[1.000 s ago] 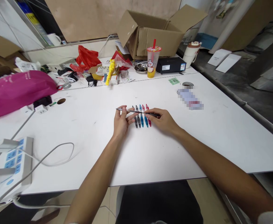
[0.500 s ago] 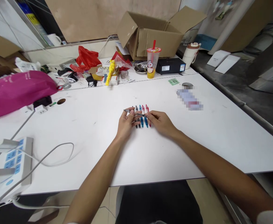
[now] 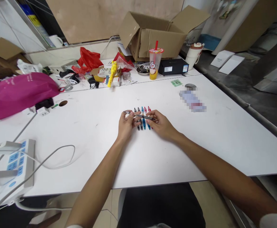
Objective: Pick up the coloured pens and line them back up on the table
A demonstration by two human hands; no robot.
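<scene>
A slim dark grey and silver pen (image 3: 138, 115) is held nearly level above the table, between both hands. My left hand (image 3: 126, 124) pinches its left part between thumb and fingers, with the other fingers spread beneath. At the pen's right end, my right hand (image 3: 162, 125) closes thumb and fingers around it. Below lie several pens side by side: black or grey ones (image 3: 141, 124) on the left, a blue pen (image 3: 144, 124) in the middle, and pink-red pens (image 3: 149, 108) on the right. My hands and the held pen cover their middles.
A power strip (image 3: 26, 167) with a loose white cable (image 3: 58, 148) sits at left. Behind are a magenta bag (image 3: 22, 93), a yellow item (image 3: 112, 74), a drink cup (image 3: 154, 65), a black box (image 3: 173, 67) and an open carton (image 3: 161, 41). A blurred-out item (image 3: 192, 102) lies at right.
My right hand has shifted a little to the right along the pen, and more of the pen's right part shows. My left hand has moved slightly left, still gripping it.
</scene>
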